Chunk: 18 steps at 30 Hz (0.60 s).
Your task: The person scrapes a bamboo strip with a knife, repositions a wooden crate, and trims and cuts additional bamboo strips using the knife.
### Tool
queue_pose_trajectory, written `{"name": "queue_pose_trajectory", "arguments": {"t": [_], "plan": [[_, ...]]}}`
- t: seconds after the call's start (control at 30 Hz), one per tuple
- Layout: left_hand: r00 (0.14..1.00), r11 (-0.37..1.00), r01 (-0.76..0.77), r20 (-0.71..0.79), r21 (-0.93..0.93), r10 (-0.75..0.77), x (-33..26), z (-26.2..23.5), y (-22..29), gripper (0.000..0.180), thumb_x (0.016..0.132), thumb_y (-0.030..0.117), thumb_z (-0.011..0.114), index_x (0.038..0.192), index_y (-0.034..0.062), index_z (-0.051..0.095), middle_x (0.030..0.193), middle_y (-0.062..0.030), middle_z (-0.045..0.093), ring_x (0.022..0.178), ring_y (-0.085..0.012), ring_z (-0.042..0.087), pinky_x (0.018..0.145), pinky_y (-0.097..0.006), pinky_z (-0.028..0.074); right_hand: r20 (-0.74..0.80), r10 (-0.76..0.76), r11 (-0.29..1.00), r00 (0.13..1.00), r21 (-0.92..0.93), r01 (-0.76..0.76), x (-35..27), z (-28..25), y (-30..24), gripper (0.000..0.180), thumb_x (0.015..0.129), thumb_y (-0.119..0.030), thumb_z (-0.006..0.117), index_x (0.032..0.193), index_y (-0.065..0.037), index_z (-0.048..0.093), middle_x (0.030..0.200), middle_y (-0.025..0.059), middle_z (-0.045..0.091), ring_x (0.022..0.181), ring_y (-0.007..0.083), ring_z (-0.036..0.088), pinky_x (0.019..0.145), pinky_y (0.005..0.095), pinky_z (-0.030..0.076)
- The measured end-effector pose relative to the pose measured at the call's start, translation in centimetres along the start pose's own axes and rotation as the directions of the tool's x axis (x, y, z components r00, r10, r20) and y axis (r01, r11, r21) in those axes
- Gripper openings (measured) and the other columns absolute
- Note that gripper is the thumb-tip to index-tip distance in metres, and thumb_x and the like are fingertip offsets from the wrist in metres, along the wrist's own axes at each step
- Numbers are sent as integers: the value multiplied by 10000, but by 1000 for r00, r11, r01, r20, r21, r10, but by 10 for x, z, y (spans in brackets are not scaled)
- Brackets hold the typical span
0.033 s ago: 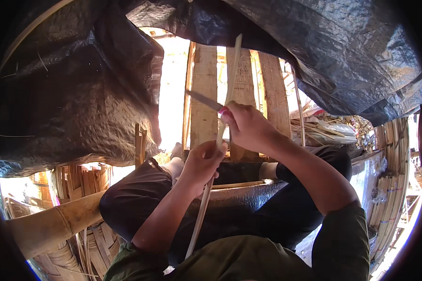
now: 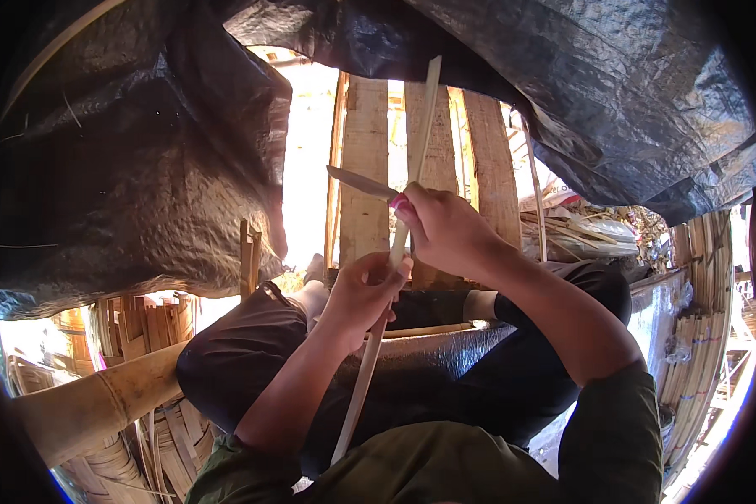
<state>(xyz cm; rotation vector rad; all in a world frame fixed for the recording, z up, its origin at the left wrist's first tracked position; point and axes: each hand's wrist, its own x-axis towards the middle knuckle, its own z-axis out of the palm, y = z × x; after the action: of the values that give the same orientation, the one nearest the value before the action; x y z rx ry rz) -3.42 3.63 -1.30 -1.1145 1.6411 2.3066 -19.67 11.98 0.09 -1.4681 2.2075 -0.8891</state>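
A long, pale bamboo strip runs from near my lap up past both hands, its upper end in front of the wooden planks. Around its middle, the fingers of my left hand are closed. Just above, my right hand grips a knife with a pink wrapping near the base of its blade. The blade points to the upper left, and its base lies by the strip. My right fingers also sit close against the strip; whether they pinch it is hidden.
Wooden planks stretch ahead with bright gaps between them. Dark plastic sheeting hangs at the left and upper right. A thick bamboo pole lies at the lower left. Bundled bamboo strips stand at the right.
The blade has turned slightly, showing more of its flat side. The upper end of the strip has shifted a little to the right. Both hands stay nearly in place.
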Motion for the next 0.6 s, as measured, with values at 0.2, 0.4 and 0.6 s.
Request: {"name": "queue_pose_trajectory", "arguments": {"t": [0.2,0.4,0.6], "plan": [[999,968,-5,-35,249,14,1,5,7,377,990,350,617,928,-21,603,639,-29,576,515,-88,597,447,-248,463,-42,167,969,985,-180,-172,-9,-10,-1,409,943,-382,623,935,26,607,811,201,692,761,385,701,693,448,572],[998,884,-18,55,467,-8,-1,7,-13,375,986,340,588,997,-34,597,629,-113,611,533,-219,652,561,-375,531,57,392,909,918,-177,-377,-18,-1,12,455,856,-431,684,832,24,688,744,212,687,696,392,699,654,457,576],[944,638,-315,167,703,283,-24,11,-46,364,984,281,564,1141,-46,539,651,-197,613,663,-380,661,637,-454,499,81,502,859,861,-165,-485,-22,-1,13,372,831,-317,677,743,39,619,609,201,624,548,352,666,581,450,536]]}}
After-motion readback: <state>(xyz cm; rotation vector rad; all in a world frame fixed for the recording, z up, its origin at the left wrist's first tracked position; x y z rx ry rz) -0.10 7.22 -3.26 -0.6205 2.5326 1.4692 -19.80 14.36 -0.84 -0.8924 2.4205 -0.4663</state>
